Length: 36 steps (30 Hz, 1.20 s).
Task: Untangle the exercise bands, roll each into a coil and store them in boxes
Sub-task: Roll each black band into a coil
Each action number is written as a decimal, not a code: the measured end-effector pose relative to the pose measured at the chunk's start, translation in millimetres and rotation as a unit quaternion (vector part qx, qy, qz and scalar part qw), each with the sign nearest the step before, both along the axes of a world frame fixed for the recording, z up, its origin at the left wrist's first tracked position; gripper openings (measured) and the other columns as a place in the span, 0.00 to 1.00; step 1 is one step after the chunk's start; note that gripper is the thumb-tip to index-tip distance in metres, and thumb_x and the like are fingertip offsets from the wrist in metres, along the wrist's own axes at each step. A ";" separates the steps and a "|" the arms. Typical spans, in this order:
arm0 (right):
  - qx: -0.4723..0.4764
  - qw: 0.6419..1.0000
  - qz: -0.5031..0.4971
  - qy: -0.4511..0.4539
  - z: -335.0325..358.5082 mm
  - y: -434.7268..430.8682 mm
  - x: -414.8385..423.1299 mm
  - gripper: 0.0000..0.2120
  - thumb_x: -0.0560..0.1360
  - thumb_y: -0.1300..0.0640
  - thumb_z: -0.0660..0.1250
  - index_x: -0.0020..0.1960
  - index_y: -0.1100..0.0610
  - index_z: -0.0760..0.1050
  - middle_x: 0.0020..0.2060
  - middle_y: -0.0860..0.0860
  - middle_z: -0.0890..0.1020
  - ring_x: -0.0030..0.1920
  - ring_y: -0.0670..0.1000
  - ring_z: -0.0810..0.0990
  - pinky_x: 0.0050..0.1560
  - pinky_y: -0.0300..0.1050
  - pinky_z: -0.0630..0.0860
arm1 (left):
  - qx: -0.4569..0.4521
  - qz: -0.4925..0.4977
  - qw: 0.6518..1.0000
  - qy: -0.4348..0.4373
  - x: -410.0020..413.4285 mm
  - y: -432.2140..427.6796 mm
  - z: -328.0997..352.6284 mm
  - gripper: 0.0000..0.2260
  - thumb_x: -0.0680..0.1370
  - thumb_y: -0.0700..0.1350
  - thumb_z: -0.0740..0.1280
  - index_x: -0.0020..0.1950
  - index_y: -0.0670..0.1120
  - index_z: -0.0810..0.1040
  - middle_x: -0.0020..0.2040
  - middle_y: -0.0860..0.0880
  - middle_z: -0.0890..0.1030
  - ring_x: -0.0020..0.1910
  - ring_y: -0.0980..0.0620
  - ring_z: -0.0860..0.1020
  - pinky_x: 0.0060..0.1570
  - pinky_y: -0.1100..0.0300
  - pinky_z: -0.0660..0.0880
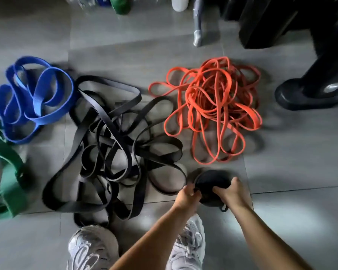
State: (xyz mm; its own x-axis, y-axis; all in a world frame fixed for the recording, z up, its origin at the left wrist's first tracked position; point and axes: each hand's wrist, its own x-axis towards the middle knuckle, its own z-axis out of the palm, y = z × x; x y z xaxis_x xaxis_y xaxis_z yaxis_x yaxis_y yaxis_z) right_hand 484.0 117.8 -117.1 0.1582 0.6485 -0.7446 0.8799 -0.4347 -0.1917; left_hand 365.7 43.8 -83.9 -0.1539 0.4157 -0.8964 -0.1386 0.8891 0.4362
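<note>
Left hand (187, 194): gripping the near-left rim of the black coil (210, 185), fingers curling round its edge.
Right hand (229, 192): clasping the coil's right side, thumb reaching over the top.
Black coil: being held low over the grey floor tiles (293, 211), just right of the black tangle (113, 149); a small loop is sticking out under the right wrist.
Black tangle: sprawling mid-floor, its near loops reaching the left shoe (94, 248).
Orange bands (213, 114): lying heaped just beyond the coil, apart from the black tangle.
Blue bands (33, 98): lying far left, just beside the black tangle's upper edge.
Green bands (6, 172): running off the left edge.
Open room: bare tile is stretching right of the hands, toward a black stand base (310, 94).
</note>
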 end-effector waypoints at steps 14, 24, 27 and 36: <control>0.041 0.995 0.092 0.011 -5.5 6.8 -46.7 0.28 0.64 0.47 0.73 0.57 0.56 0.66 0.55 0.58 0.78 0.56 0.60 0.78 0.47 0.49 0.73 | 0.074 -0.044 0.970 0.227 -31.7 -1.6 -25.6 0.17 0.76 0.37 0.60 0.65 0.42 0.74 0.60 0.44 0.78 0.60 0.45 0.75 0.60 0.57 0.69; 0.040 0.990 0.127 0.042 -15.2 -13.7 -40.8 0.27 0.65 0.45 0.75 0.55 0.57 0.68 0.53 0.57 0.80 0.55 0.59 0.78 0.45 0.48 0.71 | 0.055 -0.129 0.966 0.216 -52.2 -24.3 -25.8 0.11 0.77 0.39 0.61 0.58 0.38 0.76 0.55 0.37 0.79 0.57 0.39 0.75 0.52 0.55 0.70; 0.045 0.991 0.092 0.084 -17.0 -12.5 -22.3 0.26 0.67 0.46 0.75 0.58 0.58 0.72 0.53 0.56 0.81 0.55 0.58 0.79 0.47 0.46 0.71 | 0.030 -0.108 0.974 0.197 -49.1 -21.7 -26.4 0.16 0.77 0.40 0.60 0.64 0.40 0.74 0.58 0.37 0.78 0.59 0.39 0.75 0.56 0.53 0.71; 0.161 0.986 0.009 0.044 -9.6 -8.2 -4.1 0.14 0.75 0.55 0.67 0.57 0.61 0.76 0.53 0.61 0.79 0.55 0.62 0.76 0.54 0.52 0.72 | 0.053 -0.134 0.957 0.252 -66.0 -39.9 -5.7 0.11 0.76 0.44 0.62 0.33 0.46 0.72 0.32 0.48 0.77 0.36 0.46 0.76 0.35 0.58 0.69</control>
State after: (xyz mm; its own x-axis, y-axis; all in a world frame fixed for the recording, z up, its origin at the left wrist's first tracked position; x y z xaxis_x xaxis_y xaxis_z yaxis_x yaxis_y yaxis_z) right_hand 479.9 109.6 -126.7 0.0894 0.8555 -0.5101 0.8609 -0.3239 -0.3924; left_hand 299.7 3.9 -89.5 -0.4299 0.5860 -0.6869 0.3402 0.8098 0.4780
